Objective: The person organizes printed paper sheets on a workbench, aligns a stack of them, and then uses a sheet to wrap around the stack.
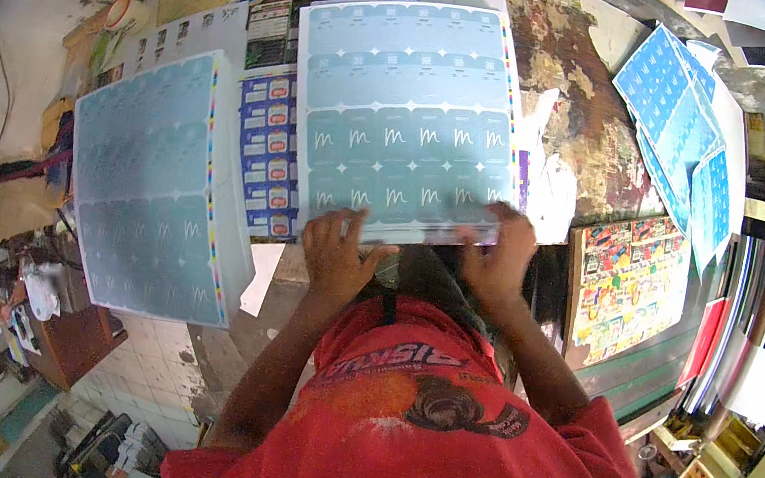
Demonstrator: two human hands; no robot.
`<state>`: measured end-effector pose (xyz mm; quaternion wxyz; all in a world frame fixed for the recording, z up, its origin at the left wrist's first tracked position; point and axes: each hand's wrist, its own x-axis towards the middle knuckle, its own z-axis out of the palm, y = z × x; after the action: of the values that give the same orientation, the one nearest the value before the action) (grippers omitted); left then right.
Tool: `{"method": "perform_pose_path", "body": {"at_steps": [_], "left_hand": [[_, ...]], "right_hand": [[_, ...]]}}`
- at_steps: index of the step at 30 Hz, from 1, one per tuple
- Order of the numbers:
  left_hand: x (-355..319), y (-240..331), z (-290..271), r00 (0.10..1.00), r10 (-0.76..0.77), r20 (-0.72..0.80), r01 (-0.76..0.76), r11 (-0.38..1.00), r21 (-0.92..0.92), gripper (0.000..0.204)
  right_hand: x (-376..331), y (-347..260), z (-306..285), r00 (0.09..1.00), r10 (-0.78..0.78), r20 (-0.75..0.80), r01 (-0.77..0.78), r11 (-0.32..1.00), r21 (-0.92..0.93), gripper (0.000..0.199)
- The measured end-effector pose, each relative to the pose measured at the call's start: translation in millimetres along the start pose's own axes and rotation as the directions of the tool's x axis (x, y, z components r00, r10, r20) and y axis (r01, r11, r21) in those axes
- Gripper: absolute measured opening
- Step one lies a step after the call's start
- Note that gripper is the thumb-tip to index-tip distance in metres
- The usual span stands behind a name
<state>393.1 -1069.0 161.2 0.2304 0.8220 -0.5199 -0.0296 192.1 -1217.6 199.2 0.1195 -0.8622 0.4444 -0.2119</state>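
A large, pale blue-green printed paper sheet (406, 93) with rows of white script marks lies on the stained, cream-and-brown desk (586, 121), directly in front of the person. Its long axis runs away from the body, the far end leaning slightly left; the script marks stand upright as the wearer sees them, and a narrow multicoloured strip (509, 69) follows the right-hand edge. The person's left hand (335, 252) lies at the near left corner, fingers over the edge, and its grip is apart, the thumb standing away from the fingers. The right hand (502, 263) is at the near right corner with bent fingers; whether its grip is clamped on the paper cannot be told. To the left lies a second, darker blue-green printed sheet (146, 182), its long axis also running away from the person. Between the two, a violet-blue sheet with repeated label pictures (268, 151) is partly covered. The hands hide bits of the near edge, where the lowest row is blurred beside the right fingers. The underside of the front sheet is out of sight, and the dark round rim of the view cuts off the surroundings.
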Motion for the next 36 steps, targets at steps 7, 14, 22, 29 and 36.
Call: {"method": "perform_pose_path", "body": {"at_steps": [7,14,22,29,36], "left_hand": [[-38,-103,12,0.572,-0.66,0.487,0.79,0.284,-0.544,0.044],[-32,-90,10,0.485,-0.51,0.711,0.795,-0.082,-0.601,0.035],[62,41,101,0.636,-0.405,0.657,0.733,0.051,-0.678,0.028],[179,180,180,0.77,-0.188,0.609,0.6,0.539,-0.592,0.039],[165,174,127,0.871,-0.183,0.457,0.468,0.591,-0.657,0.038]], "right_hand": [[0,79,-8,0.428,0.726,0.538,-0.89,0.235,0.39,0.056],[33,115,-20,0.427,0.465,0.775,-0.903,0.177,0.391,0.032],[53,297,-65,0.704,0.495,0.509,-0.71,0.475,0.52,0.02],[113,415,-136,0.421,0.79,0.446,-0.81,0.105,0.577,0.018],[101,427,-106,0.778,0.57,-0.264,-0.62,0.627,-0.472,0.067]]}}
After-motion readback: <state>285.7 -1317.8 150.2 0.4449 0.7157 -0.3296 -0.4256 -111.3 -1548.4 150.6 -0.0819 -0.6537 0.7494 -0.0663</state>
